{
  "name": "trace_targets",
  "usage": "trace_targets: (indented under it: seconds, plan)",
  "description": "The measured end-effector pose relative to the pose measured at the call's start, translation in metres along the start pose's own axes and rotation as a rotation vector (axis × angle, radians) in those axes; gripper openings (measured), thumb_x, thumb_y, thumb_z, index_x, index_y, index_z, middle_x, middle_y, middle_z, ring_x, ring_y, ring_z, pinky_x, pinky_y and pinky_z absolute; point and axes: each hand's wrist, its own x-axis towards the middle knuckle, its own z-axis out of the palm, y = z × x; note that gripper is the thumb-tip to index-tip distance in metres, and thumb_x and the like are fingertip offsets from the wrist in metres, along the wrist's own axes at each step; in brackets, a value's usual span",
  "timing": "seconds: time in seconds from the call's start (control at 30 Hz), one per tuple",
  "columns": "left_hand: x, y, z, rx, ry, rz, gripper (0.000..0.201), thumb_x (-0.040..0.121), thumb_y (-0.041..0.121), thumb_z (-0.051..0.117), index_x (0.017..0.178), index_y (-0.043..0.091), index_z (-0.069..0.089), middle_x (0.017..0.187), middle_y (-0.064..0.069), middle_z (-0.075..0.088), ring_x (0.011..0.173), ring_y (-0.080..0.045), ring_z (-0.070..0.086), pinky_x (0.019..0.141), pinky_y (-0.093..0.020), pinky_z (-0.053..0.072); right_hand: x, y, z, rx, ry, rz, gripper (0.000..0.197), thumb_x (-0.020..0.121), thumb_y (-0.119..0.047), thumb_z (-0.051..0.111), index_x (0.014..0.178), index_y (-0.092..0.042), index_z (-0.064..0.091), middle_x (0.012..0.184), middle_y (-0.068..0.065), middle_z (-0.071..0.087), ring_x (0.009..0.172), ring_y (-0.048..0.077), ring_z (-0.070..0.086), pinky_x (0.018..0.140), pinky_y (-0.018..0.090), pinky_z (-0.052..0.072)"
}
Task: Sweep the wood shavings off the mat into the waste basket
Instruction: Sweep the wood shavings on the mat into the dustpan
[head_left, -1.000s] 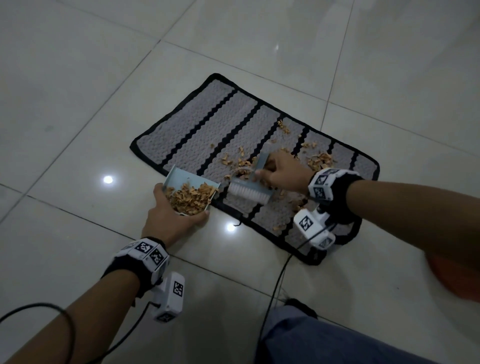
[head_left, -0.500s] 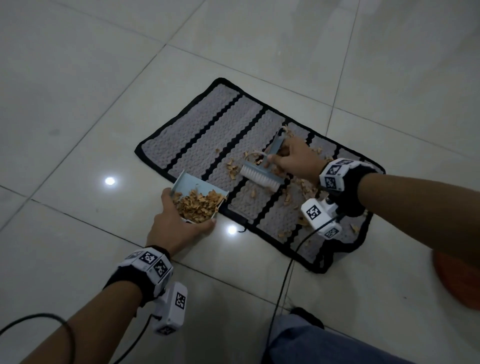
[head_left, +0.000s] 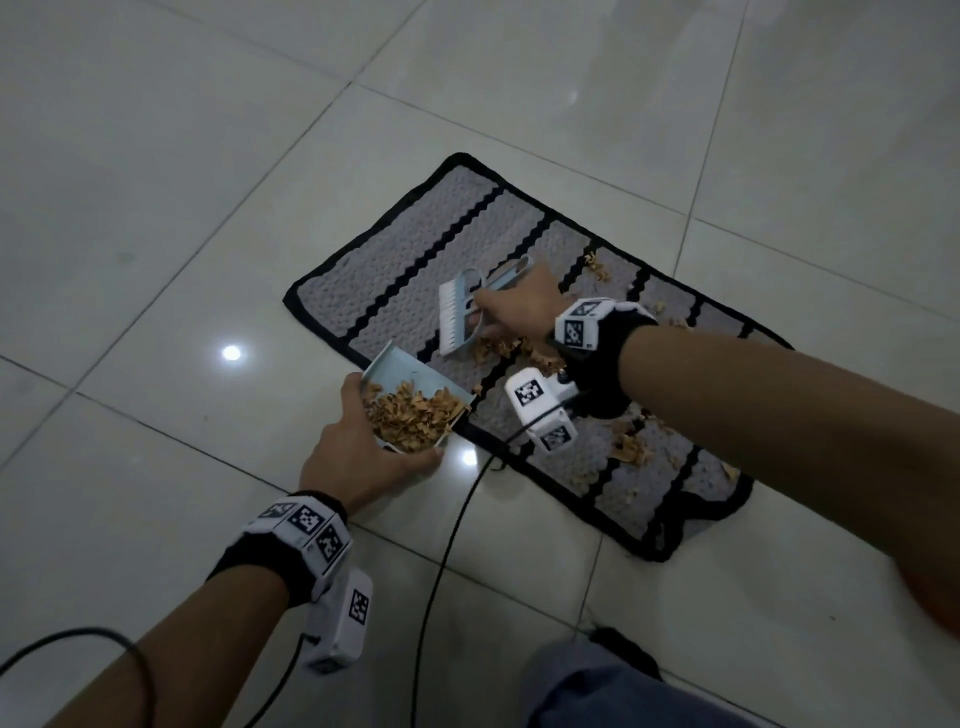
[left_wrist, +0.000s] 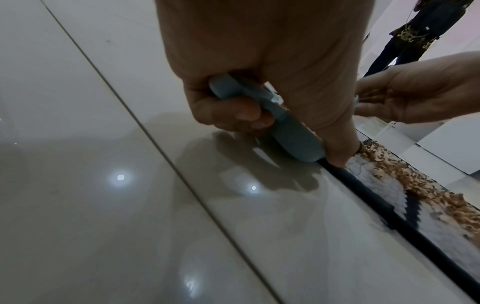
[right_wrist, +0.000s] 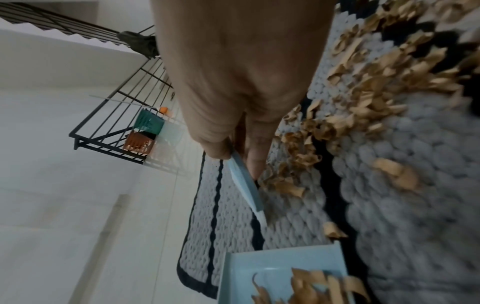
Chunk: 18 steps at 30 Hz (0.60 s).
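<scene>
A grey mat (head_left: 395, 270) with black stripes lies on the tiled floor. My left hand (head_left: 363, 452) grips the handle of a light blue dustpan (head_left: 405, 369), whose mouth rests at the mat's near edge. The pan is heaped with wood shavings (head_left: 415, 415). My right hand (head_left: 519, 306) grips a light blue brush (head_left: 454, 317) just beyond the pan, bristles towards the left. A pile of shavings (head_left: 509, 348) lies under that hand, and more shavings (head_left: 631, 447) are scattered to the right. The left wrist view shows the fingers curled round the dustpan handle (left_wrist: 283, 123). The brush (right_wrist: 246, 185) appears edge-on in the right wrist view.
A black cable (head_left: 447, 545) runs over the floor from the right wrist towards my knee (head_left: 623, 696). A blurred orange-red shape (head_left: 935, 587) sits at the right edge. Far off by a black railing stand a green basket (right_wrist: 148, 121) and an orange basket (right_wrist: 139, 144). Another person (left_wrist: 405, 35) stands in the background.
My right hand drew the brush back from the dustpan's mouth over the mat and turned it, so it now sits just beyond the pan. The left hand kept the dustpan at the mat's edge.
</scene>
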Motion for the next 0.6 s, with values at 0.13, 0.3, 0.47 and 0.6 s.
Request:
trace_targets:
  seconds: [0.13,0.3,0.47,0.6]
  plan:
    - [0.001,0.004,0.000,0.019,-0.019,0.024,0.111,0.054,0.062,0.087,0.136,0.041,0.015,0.108,0.005,0.059,0.090,-0.021,0.062,0.081,-0.032,0.051,-0.012,0.027,-0.033,-0.036,0.123,-0.030,0.013,0.087,-0.010,0.069,0.097,-0.008,0.060,0.089,0.015,0.070,0.075,0.029,0.073,0.058,0.043,0.062]
    - [0.004,0.005,-0.004,0.082,-0.054,0.041,0.119,0.047,0.070,0.083,0.139,0.042,0.014,0.116,0.000,0.061,0.099,-0.026,0.065,0.086,-0.039,0.054,-0.027,0.039,-0.060,-0.022,0.169,-0.089,0.026,0.088,-0.007,0.065,0.111,-0.011,0.055,0.097,0.022,0.069,0.080,0.034,0.073,0.067,0.050,0.062]
    - [0.007,0.006,-0.025,0.143,-0.117,0.106,0.120,0.043,0.072,0.083,0.139,0.040,0.017,0.116,0.005,0.059,0.097,-0.023,0.064,0.089,-0.041,0.055,-0.042,0.026,-0.025,-0.006,0.011,-0.138,0.031,0.090,-0.005,0.062,0.120,-0.011,0.054,0.099,0.019,0.070,0.079,0.027,0.074,0.063,0.049,0.062]
    - [0.005,0.003,-0.034,0.177,-0.151,0.119,0.126,0.038,0.078,0.078,0.140,0.042,0.015,0.126,0.002,0.060,0.103,-0.025,0.065,0.090,-0.043,0.055,-0.045,0.026,-0.010,-0.082,-0.067,-0.147,0.033,0.089,-0.005,0.063,0.120,-0.011,0.055,0.098,0.017,0.071,0.079,0.025,0.074,0.064,0.050,0.062]
